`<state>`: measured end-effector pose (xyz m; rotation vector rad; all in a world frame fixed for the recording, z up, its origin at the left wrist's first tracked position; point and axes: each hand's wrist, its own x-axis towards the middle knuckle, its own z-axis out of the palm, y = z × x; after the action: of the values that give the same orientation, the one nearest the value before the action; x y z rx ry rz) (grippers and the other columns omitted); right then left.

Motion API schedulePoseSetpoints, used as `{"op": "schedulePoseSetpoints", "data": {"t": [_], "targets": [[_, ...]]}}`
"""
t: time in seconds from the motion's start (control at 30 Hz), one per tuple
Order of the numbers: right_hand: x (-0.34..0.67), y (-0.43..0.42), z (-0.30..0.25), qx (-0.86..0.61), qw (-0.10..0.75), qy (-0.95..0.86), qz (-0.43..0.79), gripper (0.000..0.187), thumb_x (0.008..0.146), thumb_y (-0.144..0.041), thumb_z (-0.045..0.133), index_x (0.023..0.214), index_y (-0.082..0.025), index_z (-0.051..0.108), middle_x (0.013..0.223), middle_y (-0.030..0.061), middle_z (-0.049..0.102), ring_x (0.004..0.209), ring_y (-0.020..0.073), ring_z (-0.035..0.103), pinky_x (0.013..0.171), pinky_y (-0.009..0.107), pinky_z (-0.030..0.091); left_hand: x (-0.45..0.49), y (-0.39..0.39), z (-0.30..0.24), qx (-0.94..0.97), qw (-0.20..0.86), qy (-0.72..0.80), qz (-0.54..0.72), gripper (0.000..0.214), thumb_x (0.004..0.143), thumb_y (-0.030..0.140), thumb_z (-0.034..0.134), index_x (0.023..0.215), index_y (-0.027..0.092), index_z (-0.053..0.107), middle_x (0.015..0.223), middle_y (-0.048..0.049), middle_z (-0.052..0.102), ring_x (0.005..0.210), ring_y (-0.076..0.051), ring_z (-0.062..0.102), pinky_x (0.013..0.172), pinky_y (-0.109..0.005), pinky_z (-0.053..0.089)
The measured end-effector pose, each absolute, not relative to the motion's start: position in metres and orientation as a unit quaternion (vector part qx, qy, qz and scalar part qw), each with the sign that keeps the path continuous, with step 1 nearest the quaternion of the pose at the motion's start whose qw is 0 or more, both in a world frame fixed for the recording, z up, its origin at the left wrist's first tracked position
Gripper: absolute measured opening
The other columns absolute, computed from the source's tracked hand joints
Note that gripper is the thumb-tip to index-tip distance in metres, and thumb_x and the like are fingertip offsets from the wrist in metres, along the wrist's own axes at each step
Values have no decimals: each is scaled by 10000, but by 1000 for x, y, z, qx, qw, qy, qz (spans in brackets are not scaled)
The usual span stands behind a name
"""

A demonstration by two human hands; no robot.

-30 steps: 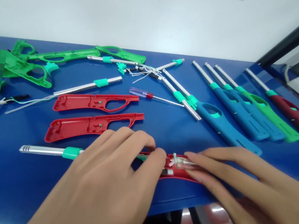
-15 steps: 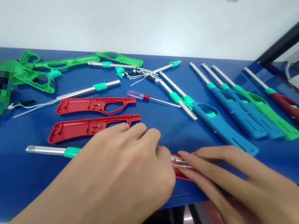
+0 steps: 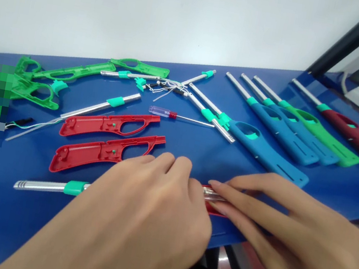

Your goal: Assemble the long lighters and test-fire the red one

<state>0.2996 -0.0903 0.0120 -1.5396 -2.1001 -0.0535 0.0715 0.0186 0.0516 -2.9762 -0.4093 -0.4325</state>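
Observation:
My left hand (image 3: 143, 221) lies curled over a half-built red lighter (image 3: 212, 203) near the table's front edge, its fingers pressed down on the handle. The lighter's metal tube with a teal collar (image 3: 52, 186) sticks out to the left from under that hand. My right hand (image 3: 287, 232) rests on the lighter's right part, fingers stretched out flat along it and pressing it down. Only a small bit of the red shell and a clear insert shows between the two hands.
Two open red shell halves (image 3: 105, 137) lie just behind my left hand. Green shells (image 3: 72, 71) sit at back left, loose metal tubes, wires and a small screwdriver (image 3: 176, 116) in the middle, finished blue, green and dark red lighters (image 3: 266, 152) at right. The blue table's front edge (image 3: 226, 240) is near.
My left hand has slid right over the red lighter and now hides the clear insert and teal piece seen before. The right hand has stayed in place on it.

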Motion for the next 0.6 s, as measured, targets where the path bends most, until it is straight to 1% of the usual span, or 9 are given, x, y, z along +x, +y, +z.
{"op": "schedulePoseSetpoints", "data": {"t": [0.07,0.13,0.23,0.3,0.43,0.53,0.6], "targets": [[299,-90,11,-570,261,-779,-14,226,1228,-306,572,1319,-314,779,1244,26,822,979,174,864,725,279,687,69,15,46,-974,67,-157,-151,331,747,18,533,733,277,740,702,-58,677,623,-299,657,505,-432,449],[299,-90,11,-572,260,-778,-14,227,1230,-304,570,1328,-320,774,1252,17,815,990,164,860,738,267,683,65,11,41,-967,78,-180,-161,378,832,4,491,800,267,761,762,-67,699,660,-301,660,565,-440,478],[299,-90,11,-572,266,-775,-19,219,1226,-299,585,1329,-320,777,1257,9,815,1000,157,860,774,263,687,59,7,36,-964,68,-189,-173,403,913,5,444,868,259,753,816,-64,705,674,-287,632,595,-437,458],[300,-89,11,-571,266,-776,-22,219,1227,-302,587,1331,-317,779,1255,8,822,1008,157,863,774,261,685,56,9,36,-965,57,-185,-175,378,939,12,450,900,247,744,836,-58,697,697,-281,636,604,-429,466],[301,-89,10,-571,263,-777,-34,235,1237,-317,571,1346,-323,779,1257,-4,828,1023,143,863,792,251,680,51,15,34,-974,34,-168,-150,288,1005,48,504,970,227,727,891,-55,704,762,-285,664,624,-415,531],[303,-90,8,-574,261,-775,-37,230,1234,-323,586,1356,-334,780,1269,-20,824,1044,131,860,857,245,683,47,17,30,-974,46,-166,-150,277,1025,42,502,1030,203,727,944,-76,730,809,-302,685,660,-435,589],[304,-91,7,-577,257,-775,-34,230,1231,-319,592,1370,-340,774,1289,-23,822,1059,130,860,869,250,685,43,16,27,-973,50,-170,-147,282,1021,35,497,1065,190,728,971,-89,742,835,-311,696,701,-461,627]]}}
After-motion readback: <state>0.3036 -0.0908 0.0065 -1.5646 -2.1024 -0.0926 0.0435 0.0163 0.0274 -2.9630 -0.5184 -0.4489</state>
